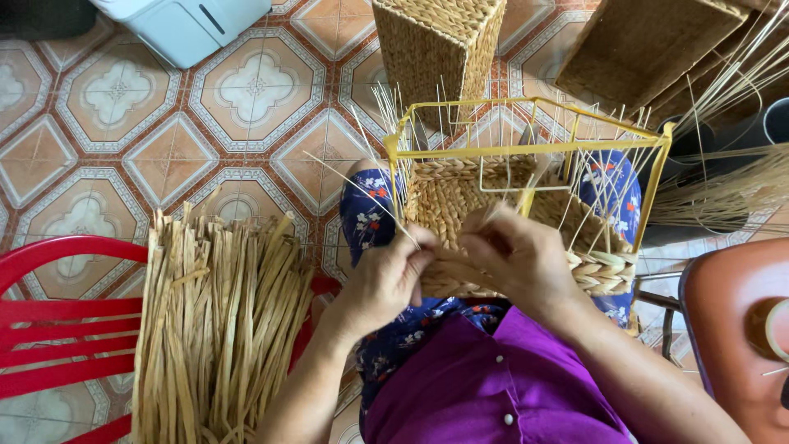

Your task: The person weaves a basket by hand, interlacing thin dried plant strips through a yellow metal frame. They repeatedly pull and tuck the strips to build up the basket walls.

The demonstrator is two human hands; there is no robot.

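A yellow wire frame (526,105) rests on my lap, with a half-woven straw basket (448,201) around its lower part and thin straw stakes sticking up. My left hand (385,279) pinches a straw strand at the basket's near rim. My right hand (518,255) grips the braided weave beside it, fingers curled over the rim. Both hands touch the near wall of the basket, close together.
A thick bundle of flat dried straw strips (218,321) lies over a red plastic chair (57,321) at my left. Two finished woven baskets (436,41) (641,45) stand on the tiled floor beyond. Loose straw stalks (723,189) and a brown chair seat (731,321) are at right.
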